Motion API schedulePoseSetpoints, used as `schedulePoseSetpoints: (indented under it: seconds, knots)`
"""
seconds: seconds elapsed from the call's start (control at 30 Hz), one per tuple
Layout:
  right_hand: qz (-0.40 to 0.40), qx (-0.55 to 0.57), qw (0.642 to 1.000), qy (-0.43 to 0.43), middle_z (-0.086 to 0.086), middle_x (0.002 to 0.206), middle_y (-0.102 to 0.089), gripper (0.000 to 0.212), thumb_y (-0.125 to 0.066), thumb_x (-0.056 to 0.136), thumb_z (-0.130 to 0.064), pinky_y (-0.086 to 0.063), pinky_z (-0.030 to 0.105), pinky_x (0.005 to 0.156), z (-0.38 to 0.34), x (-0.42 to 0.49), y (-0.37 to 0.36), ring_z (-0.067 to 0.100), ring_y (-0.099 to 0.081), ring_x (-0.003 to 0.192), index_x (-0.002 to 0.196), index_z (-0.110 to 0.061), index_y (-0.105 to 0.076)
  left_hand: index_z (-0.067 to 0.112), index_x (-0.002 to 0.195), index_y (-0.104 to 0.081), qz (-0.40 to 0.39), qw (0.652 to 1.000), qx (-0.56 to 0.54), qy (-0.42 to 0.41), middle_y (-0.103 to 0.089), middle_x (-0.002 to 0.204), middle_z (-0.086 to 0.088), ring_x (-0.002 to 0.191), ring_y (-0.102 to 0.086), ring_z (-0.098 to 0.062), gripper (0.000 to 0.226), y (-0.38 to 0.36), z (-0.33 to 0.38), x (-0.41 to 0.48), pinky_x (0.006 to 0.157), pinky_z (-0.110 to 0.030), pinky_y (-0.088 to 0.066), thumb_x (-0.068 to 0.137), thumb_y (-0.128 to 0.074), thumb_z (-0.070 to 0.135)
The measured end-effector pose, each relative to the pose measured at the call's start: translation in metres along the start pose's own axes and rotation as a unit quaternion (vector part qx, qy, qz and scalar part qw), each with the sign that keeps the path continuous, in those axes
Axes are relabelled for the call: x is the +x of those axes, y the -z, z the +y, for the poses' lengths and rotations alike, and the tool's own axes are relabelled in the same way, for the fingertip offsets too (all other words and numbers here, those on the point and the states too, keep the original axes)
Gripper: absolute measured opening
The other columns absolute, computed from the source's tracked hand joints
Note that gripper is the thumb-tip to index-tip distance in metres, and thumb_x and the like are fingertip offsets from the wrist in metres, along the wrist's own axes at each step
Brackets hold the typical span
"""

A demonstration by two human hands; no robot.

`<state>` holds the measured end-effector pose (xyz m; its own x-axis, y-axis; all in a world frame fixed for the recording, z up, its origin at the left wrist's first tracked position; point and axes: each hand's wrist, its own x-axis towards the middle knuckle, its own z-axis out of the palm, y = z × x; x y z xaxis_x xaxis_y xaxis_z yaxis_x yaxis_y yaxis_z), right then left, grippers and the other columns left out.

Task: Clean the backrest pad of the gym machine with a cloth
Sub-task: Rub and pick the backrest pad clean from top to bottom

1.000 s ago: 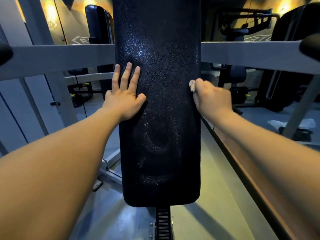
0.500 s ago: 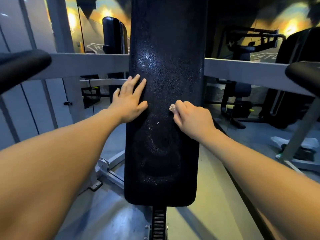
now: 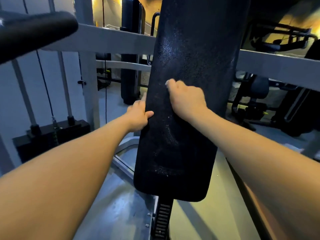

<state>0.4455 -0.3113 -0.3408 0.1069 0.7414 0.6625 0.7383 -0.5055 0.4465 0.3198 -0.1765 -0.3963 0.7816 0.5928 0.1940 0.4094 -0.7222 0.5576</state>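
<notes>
- The black backrest pad [image 3: 195,49] stands upright in mid-view, its lower face flecked with white.
- The left hand [image 3: 138,115] grips the pad's left edge, thumb on the front.
- The right hand [image 3: 186,99], curled into a fist round a small pale cloth [image 3: 167,82], presses on the pad's front.

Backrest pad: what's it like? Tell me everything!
The backrest pad is long, black and pebbly like leather, with rounded bottom corners, standing nearly upright above a ribbed post. Pale specks and faint smears mark its lower half. The left hand grips its left edge, and the right hand presses a small pale cloth on its middle.
</notes>
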Motion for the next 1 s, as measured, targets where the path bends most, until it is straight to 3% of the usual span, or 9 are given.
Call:
schedulePoseSetpoints:
  seconds: [0.13,0.23,0.33,0.5,0.6,0.7,0.77,0.9,1.0]
  knots:
    - [-0.019,-0.032,0.974,0.223,0.005,0.089,-0.062,0.026,-0.058,0.094,-0.022,-0.015,0.026,0.043,0.003,-0.015,-0.001,0.03,-0.061,0.05,0.12,-0.02,-0.061,0.036,0.158,0.017,-0.014,1.0,-0.007,-0.007,-0.029,0.157,-0.017,0.142,-0.03,-0.04,0.079,0.0,-0.009,0.005,0.118,-0.052,-0.025,0.106,-0.043,0.037]
    - [0.124,-0.03,0.988,0.087,0.004,0.072,-0.059,0.013,-0.069,0.094,-0.03,-0.019,0.023,0.043,0.036,0.03,0.007,0.031,-0.054,0.039,0.1,-0.024,-0.06,0.038,0.157,0.016,-0.013,0.999,-0.028,-0.007,-0.031,0.157,-0.017,0.141,-0.032,-0.039,0.079,-0.002,-0.011,0.006,0.117,-0.052,-0.026,0.106,-0.044,0.034]
    - [0.139,-0.014,0.99,-0.017,0.004,0.07,-0.06,0.013,-0.072,0.09,-0.026,-0.017,0.023,0.046,0.015,0.038,0.003,0.032,-0.058,0.041,0.095,-0.02,-0.061,0.04,0.157,0.016,-0.011,0.999,-0.046,-0.006,-0.031,0.158,-0.017,0.141,-0.033,-0.039,0.079,-0.003,-0.013,0.007,0.117,-0.053,-0.027,0.106,-0.044,0.034]
    - [0.096,0.006,0.979,0.179,0.004,0.076,-0.058,0.019,-0.067,0.094,-0.024,-0.027,0.026,0.041,0.004,0.017,-0.006,0.033,-0.051,0.039,0.105,-0.024,-0.052,0.04,0.157,0.016,-0.016,0.999,-0.045,-0.003,-0.034,0.155,-0.017,0.139,-0.034,-0.038,0.078,-0.003,-0.014,0.009,0.115,-0.053,-0.029,0.106,-0.043,0.037]
    - [0.181,-0.03,0.98,0.081,0.005,0.072,-0.059,0.019,-0.065,0.098,-0.032,-0.023,0.025,0.044,0.031,0.068,0.013,0.033,-0.052,0.039,0.096,-0.023,-0.049,0.039,0.157,0.016,-0.017,0.999,-0.044,-0.009,-0.037,0.153,-0.016,0.137,-0.033,-0.04,0.079,-0.002,-0.017,0.01,0.114,-0.053,-0.031,0.106,-0.044,0.035]
    - [0.169,-0.002,0.985,-0.03,0.01,0.081,-0.066,0.01,-0.057,0.097,-0.025,-0.026,0.029,0.048,0.018,0.083,0.02,0.04,-0.064,0.054,0.101,-0.017,-0.058,0.04,0.157,0.015,-0.018,0.999,-0.051,-0.005,-0.039,0.152,-0.015,0.137,-0.033,-0.04,0.078,-0.004,-0.018,0.01,0.113,-0.053,-0.03,0.106,-0.043,0.034]
    - [0.118,0.013,0.993,0.015,0.008,0.09,-0.068,0.02,-0.049,0.096,-0.024,-0.031,0.033,0.051,-0.009,0.06,0.01,0.039,-0.069,0.063,0.11,-0.018,-0.061,0.039,0.157,0.015,-0.019,0.999,-0.051,-0.001,-0.04,0.151,-0.016,0.137,-0.033,-0.04,0.079,-0.003,-0.017,0.01,0.113,-0.051,-0.03,0.106,-0.044,0.034]
    - [0.075,0.001,0.973,0.216,0.005,0.076,-0.058,0.012,-0.053,0.092,-0.024,-0.02,0.026,0.043,-0.012,0.036,0.001,0.031,-0.055,0.042,0.099,-0.017,-0.059,0.037,0.158,0.013,-0.013,0.999,-0.031,-0.002,-0.04,0.152,-0.016,0.137,-0.032,-0.04,0.077,-0.004,-0.019,0.012,0.113,-0.052,-0.03,0.106,-0.043,0.038]
    - [0.131,-0.045,0.98,0.14,0.005,0.078,-0.062,0.009,-0.059,0.098,-0.027,-0.026,0.026,0.043,0.016,0.087,0.021,0.032,-0.055,0.044,0.103,-0.02,-0.056,0.044,0.156,0.011,-0.012,0.999,-0.039,0.005,-0.045,0.147,-0.011,0.135,-0.032,-0.038,0.075,-0.006,-0.018,0.011,0.112,-0.054,-0.031,0.106,-0.043,0.033]
